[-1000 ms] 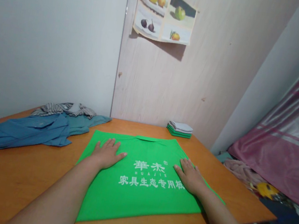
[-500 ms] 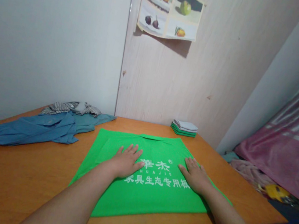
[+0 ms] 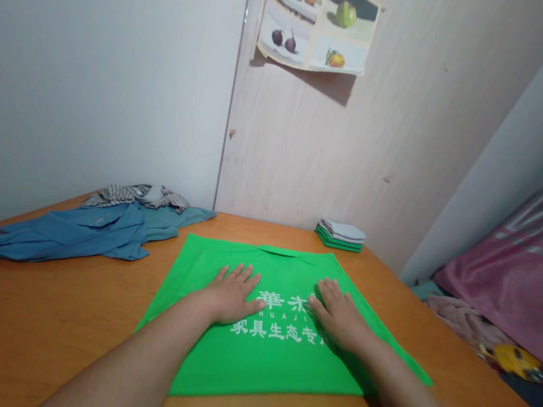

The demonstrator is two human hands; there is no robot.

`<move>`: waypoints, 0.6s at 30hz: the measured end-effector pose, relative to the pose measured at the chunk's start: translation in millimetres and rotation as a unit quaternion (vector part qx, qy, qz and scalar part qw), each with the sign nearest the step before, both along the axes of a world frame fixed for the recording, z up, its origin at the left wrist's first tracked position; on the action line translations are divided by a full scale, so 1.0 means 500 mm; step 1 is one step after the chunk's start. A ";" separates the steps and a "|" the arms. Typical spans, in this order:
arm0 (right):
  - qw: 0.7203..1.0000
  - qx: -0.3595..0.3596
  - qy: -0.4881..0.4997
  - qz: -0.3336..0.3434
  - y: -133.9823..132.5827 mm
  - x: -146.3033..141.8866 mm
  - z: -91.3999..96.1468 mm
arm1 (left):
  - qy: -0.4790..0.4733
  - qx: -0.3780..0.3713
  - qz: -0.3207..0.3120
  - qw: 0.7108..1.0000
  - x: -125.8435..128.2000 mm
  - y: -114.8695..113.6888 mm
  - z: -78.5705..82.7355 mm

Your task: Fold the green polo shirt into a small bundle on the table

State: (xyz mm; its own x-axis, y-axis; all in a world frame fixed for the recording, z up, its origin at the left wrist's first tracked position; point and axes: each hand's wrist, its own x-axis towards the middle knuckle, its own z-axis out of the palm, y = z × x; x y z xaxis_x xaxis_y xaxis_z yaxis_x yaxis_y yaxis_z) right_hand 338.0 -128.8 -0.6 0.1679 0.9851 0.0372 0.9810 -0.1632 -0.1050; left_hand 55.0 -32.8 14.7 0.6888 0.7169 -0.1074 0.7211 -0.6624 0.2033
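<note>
A bright green cloth (image 3: 207, 262) with white printed characters lies spread flat on the orange wooden table (image 3: 34, 311). My left hand (image 3: 233, 290) rests palm down on its middle, fingers stretched out and open. My right hand (image 3: 337, 312) lies flat just to the right, also open, covering the end of the printed text. The two hands sit close together, a short gap between them. Neither holds anything.
Crumpled blue garments (image 3: 85, 232) and a striped one (image 3: 124, 193) lie at the table's back left. A small folded stack, grey on green (image 3: 341, 235), sits at the back right by the wall. A fruit poster (image 3: 319, 25) hangs above. Pink bedding (image 3: 517, 285) lies beyond the right edge.
Both hands slid inward over the green cloth toward its centre: the left moved right, the right moved left over the print. The view shifted a little to the left.
</note>
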 end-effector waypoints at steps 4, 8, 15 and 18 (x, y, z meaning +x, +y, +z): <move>0.998 0.014 0.026 0.062 0.028 -0.079 0.030 | 0.003 0.003 0.001 1.000 0.001 -0.001 0.002; 0.996 0.007 0.027 0.087 0.048 -0.124 0.029 | 0.003 0.005 0.001 1.000 0.002 -0.003 0.003; 0.997 -0.026 0.015 0.077 0.047 -0.138 -0.012 | 0.000 0.009 -0.004 1.000 0.002 -0.004 0.003; 0.997 -0.020 0.010 0.076 0.045 -0.137 -0.018 | 0.005 0.005 -0.008 1.000 0.001 -0.003 0.003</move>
